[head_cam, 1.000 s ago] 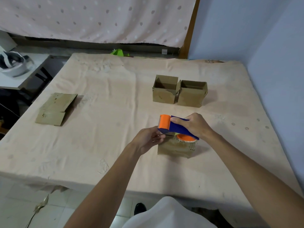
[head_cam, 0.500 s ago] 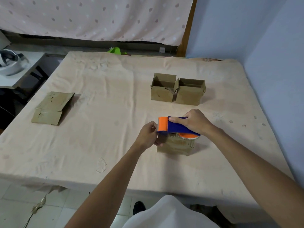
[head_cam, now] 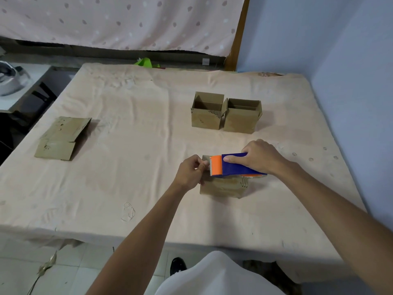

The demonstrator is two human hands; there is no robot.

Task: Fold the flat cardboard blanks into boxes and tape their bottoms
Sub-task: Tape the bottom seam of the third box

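Observation:
A small cardboard box (head_cam: pixel 223 186) sits upside down on the cloth-covered table (head_cam: pixel 127 167), near me and right of centre. My right hand (head_cam: pixel 260 157) grips a blue and orange tape dispenser (head_cam: pixel 231 165) that rests across the box's top. My left hand (head_cam: pixel 191 171) pinches at the box's left top edge, just beside the dispenser's orange toothed end; what it pinches is too small to tell. Two open-topped folded boxes (head_cam: pixel 207 111) (head_cam: pixel 242 116) stand side by side farther back. A pile of flat cardboard blanks (head_cam: pixel 61 138) lies at the left.
A blue wall runs along the table's right side. A spotted curtain hangs behind the table. A green object (head_cam: pixel 145 62) peeks over the far edge. A side table (head_cam: pixel 23 81) with a grey-white item stands at the far left. The table's front edge is close to my body.
The dispenser's nose has dropped flatter onto the box and my left hand has closed in on the box's left top edge beside it. The camera has tilted a little.

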